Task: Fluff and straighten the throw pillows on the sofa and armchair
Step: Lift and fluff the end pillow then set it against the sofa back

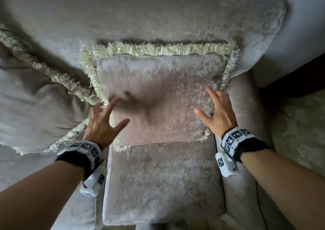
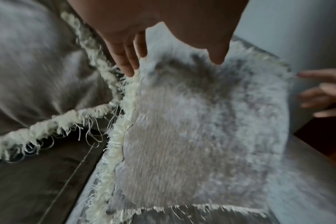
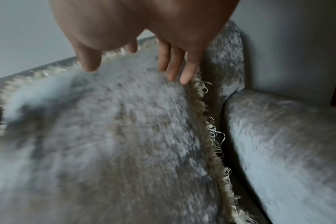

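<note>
Grey chenille fills the bottom of my head view: the seat cushion (image 1: 158, 185) of the sofa, with my two forearms coming in from the lower corners, each wearing a wrist band (image 1: 82, 152) with black-and-white markers. Just above them my left hand (image 1: 101, 124) sits at centre left, fingers spread wide and straight, holding nothing, over the lower left edge of the fringed throw pillow (image 1: 158, 96). My right hand (image 1: 217, 114) at centre right is equally wide, fingers straight, at the pillow's right edge; whether either palm touches the fabric I cannot tell, as both hands are blurred. In the left wrist view the fingertips (image 2: 128, 68) lie just at the pillow's cream fringe. The pillow itself stands in the middle of the frame, its lower edge on the seat and its top leaning against the back cushion (image 1: 158, 18). A second fringed pillow (image 1: 35, 96) slumps at the left, its fringe touching the first. At the right lies the sofa armrest (image 1: 242, 97), and a pale wall (image 1: 307, 18) fills the upper right corner.
</note>
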The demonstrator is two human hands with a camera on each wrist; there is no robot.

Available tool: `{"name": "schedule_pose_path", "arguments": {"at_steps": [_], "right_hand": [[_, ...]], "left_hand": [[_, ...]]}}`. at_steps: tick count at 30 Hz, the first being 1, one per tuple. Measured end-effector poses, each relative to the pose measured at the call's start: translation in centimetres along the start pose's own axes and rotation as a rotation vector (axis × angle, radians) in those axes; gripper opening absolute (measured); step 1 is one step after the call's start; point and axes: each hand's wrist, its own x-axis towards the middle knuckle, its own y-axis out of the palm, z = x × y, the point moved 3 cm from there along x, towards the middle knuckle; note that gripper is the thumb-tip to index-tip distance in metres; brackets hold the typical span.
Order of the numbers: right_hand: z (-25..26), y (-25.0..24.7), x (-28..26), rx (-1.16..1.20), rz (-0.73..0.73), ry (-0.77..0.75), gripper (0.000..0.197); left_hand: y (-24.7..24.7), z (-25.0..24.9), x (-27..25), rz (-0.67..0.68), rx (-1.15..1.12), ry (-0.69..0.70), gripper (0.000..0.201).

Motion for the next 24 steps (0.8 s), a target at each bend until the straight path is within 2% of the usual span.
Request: {"name": "schedule_pose_path", "arguments": {"at_steps": [5,8,12,17,21,24], "right_hand": [[-5.8,6.2,4.1,0.174,-0.147,0.081,0.103],[-7.1,9.2,5.8,0.282,-0.208,0.026,0.107],[-7.4,10.2,6.8,0.381,-0.316,-0.086,0.104],[-4.8,5.7,6.2,0.376,-0.329,-0.200,0.106],[-1.7,-1.0,7.3,0.278,-0.241,-0.372,0.099],[0.2,-4.8,8.6,0.195,-0.153,-0.433,0.094]], "left_hand": [[6.2,2.2,6.1,-0.119,-0.137,0.005,0.108],[8.7,3.3,7.6,-0.219,-0.262,0.013,0.119],[10.5,3.7,8.2,-0.304,-0.389,0.103,0.120],[10.0,1.1,5.1,-0.345,-0.529,0.065,0.111],[10.4,-1.5,2.3,-0.328,-0.680,-0.160,0.094],[11.2,-3.3,0.1,-0.319,-0.721,-0.270,0.085]]}}
